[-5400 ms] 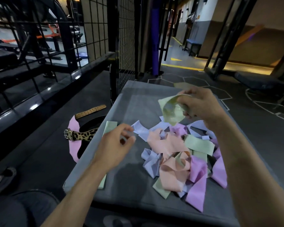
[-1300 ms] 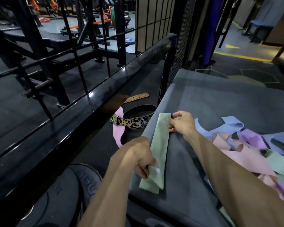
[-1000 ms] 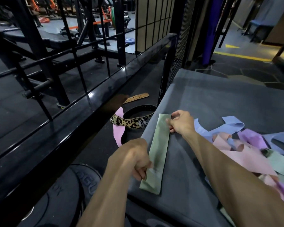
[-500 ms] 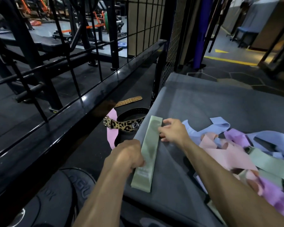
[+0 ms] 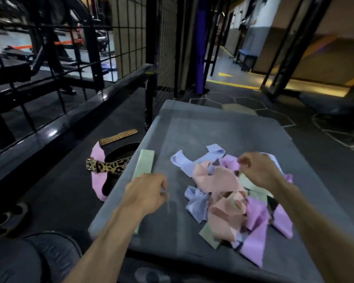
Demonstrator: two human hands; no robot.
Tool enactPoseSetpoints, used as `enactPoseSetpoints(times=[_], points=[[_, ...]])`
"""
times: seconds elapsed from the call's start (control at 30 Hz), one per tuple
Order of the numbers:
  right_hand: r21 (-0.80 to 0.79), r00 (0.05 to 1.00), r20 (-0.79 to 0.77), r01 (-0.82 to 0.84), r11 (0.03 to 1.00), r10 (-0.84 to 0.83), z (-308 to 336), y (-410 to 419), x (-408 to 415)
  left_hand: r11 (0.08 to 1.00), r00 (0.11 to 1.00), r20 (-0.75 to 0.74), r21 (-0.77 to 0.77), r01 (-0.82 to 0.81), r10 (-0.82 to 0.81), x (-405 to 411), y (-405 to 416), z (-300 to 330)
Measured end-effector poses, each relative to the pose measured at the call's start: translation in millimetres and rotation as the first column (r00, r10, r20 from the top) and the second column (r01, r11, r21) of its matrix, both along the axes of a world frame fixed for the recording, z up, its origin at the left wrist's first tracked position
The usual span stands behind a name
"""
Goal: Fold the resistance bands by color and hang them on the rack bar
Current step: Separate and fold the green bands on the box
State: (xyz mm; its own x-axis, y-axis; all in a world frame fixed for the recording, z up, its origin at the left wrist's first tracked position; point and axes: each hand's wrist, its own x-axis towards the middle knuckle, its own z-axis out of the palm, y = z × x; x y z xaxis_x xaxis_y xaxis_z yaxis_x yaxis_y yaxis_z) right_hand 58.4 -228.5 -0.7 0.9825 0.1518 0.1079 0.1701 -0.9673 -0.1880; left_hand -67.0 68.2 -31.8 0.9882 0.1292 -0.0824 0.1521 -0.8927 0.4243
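Sorting bands on the grey pad (image 5: 223,127): one green done, heap waiting.

My left hand (image 5: 145,195) hovered half-curled and empty over the near end of the folded green band (image 5: 144,163), which lay flat along the pad's left edge. My right hand (image 5: 258,170) sat loosely curled over the far side of the tangled heap of bands (image 5: 229,197) toward the pad's right edge; whether its fingers pinched a strip I could not tell. I judged the bands light, limp and stretchy, likely clingy; best pinched at a free end and drawn out. No containers present. Nothing yet hung on the rack bar (image 5: 74,121).
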Motion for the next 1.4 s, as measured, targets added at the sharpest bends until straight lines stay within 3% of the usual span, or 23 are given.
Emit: enactPoseSetpoints(times=[0.13, 0.27, 0.47, 0.57, 0.67, 0.77, 0.9, 1.07, 1.2, 1.3, 1.4], points=[[-0.038, 0.991, -0.137, -0.017, 0.999, 0.011, -22, -39, -5, 0.999, 0.999, 0.035, 0.031, 0.041, -0.042, -1, -12, 0], [-0.057, 0.986, -0.163, 0.003, 0.998, -0.012, -33, -43, -3, 0.999, 0.999, 0.007, 0.009, 0.045, -0.045, -5, -17, 1], [-0.014, 0.999, -0.007, 0.046, 0.999, -0.046, -33, -45, -1, 0.996, 0.996, 0.033, -0.007, 0.086, -0.086, -7, -24, 1], [0.18, 0.986, 0.166, -0.023, 0.983, -0.008, -17, -43, -1, 0.997, 0.995, 0.079, -0.047, 0.067, -0.064, -7, -24, 3], [0.57, 0.97, 0.241, -0.138, 0.81, -0.005, 17, -34, -6, 0.987, 0.983, 0.182, -0.15, 0.059, -0.031, -3, -24, 3], [0.844, 0.966, 0.231, -0.258, 0.469, 0.115, 56, -15, -20, 0.948, 0.959, 0.284, -0.307, 0.081, 0.01, -1, -24, 5], [0.913, 0.913, 0.278, -0.347, 0.212, 0.298, 96, 17, -45, 0.827, 0.912, 0.403, -0.537, 0.166, 0.078, -4, -24, 12], [0.953, 0.834, 0.299, -0.286, -0.101, 0.463, 126, 52, -66, 0.642, 0.835, 0.527, -0.697, 0.319, 0.156, -10, -24, 29], [0.978, 0.819, 0.205, -0.148, -0.148, 0.536, 125, 78, -73, 0.5, 0.839, 0.531, -0.763, 0.411, 0.121, -16, -23, 39], [0.987, 0.8, 0.118, -0.027, -0.16, 0.588, 114, 100, -75, 0.264, 0.902, 0.428, -0.877, 0.401, 0.054, -22, -22, 44], [0.975, 0.791, 0.041, 0.103, -0.198, 0.611, 102, 119, -79, 0.214, 0.928, 0.363, -0.903, 0.371, -0.081, -28, -24, 48]])
